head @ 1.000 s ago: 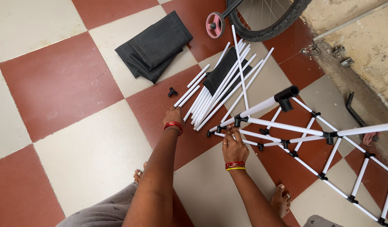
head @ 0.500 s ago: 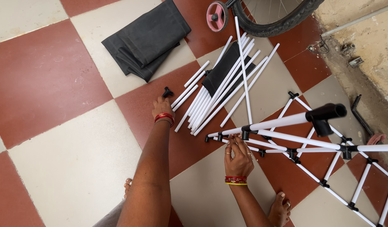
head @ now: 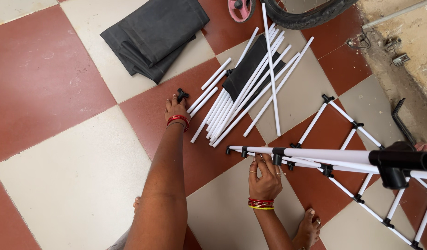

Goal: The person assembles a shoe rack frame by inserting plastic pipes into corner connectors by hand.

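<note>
From the head camera: my left hand (head: pixel 175 109) has slid forward and now touches the small black connector (head: pixel 181 95) on the red tile, fingers not yet clenched. My right hand (head: pixel 265 178) still grips the white tube frame (head: pixel 315 153), lower now.

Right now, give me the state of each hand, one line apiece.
Left hand: fingers reaching the small black connector on the floor; grip cannot be told.
Right hand: closed on the white tube frame.
</note>
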